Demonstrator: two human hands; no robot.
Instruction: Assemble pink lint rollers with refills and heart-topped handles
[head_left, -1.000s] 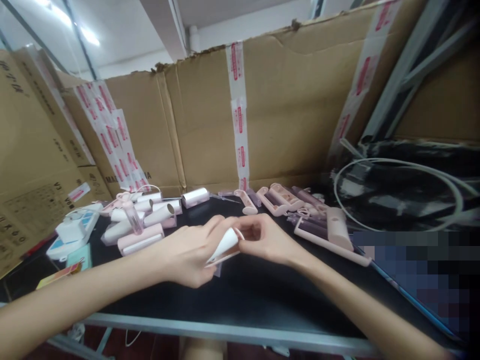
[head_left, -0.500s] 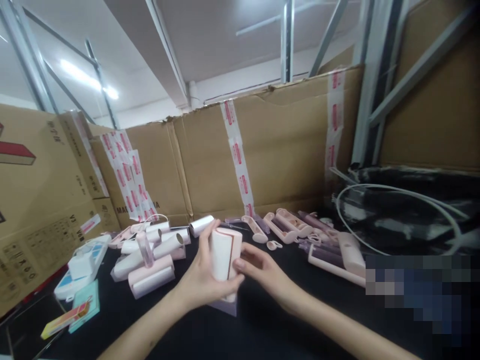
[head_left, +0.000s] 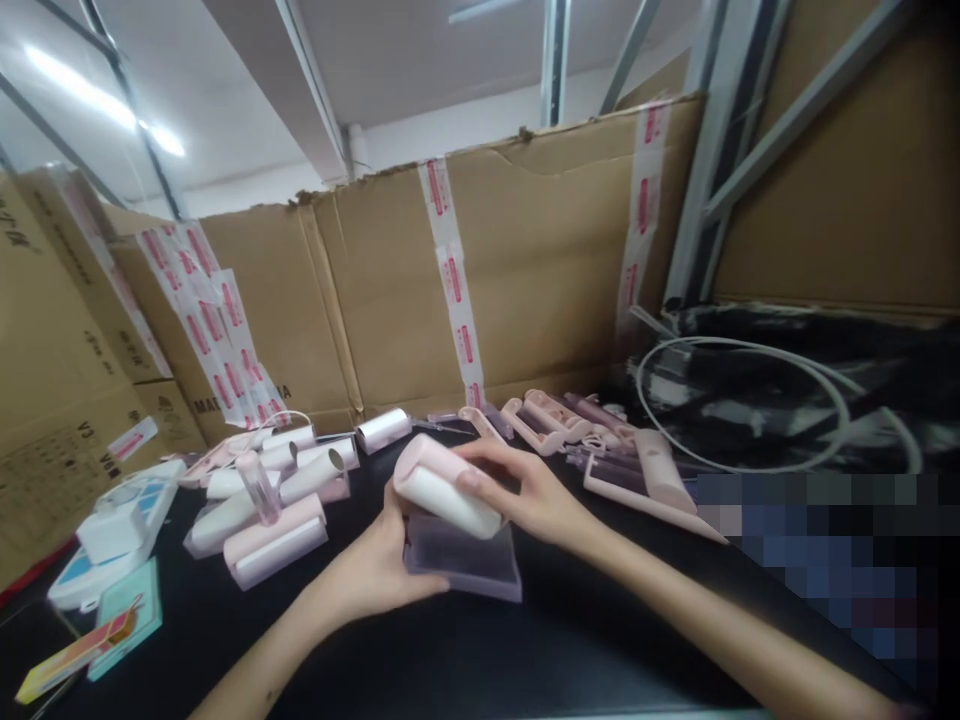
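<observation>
My right hand (head_left: 529, 490) grips a pink-and-white rounded case (head_left: 444, 488) from its right side, thumb on top. The case lies tilted, its round pink end facing left. Just below it is a clear purple tray (head_left: 469, 565), with my left hand (head_left: 379, 555) closed around its left end, thumb along the front edge. My left fingers are partly hidden behind the case and tray. Left of my hands, a similar pink-and-white case (head_left: 276, 540) rests on the black table, with a small clear pink tube (head_left: 259, 490) standing beside it.
Several white curved shells (head_left: 315, 475) lie at the back left. Pink casings (head_left: 536, 425) and purple clear parts are heaped at the back right. A white power strip (head_left: 120, 530) and a teal card (head_left: 127, 610) sit at the left. Cardboard (head_left: 375, 290) walls the back.
The case has gone from upright in my left hand to tilted in my right hand. My left hand now holds the purple tray, which shows more fully. The camera view has shifted.
</observation>
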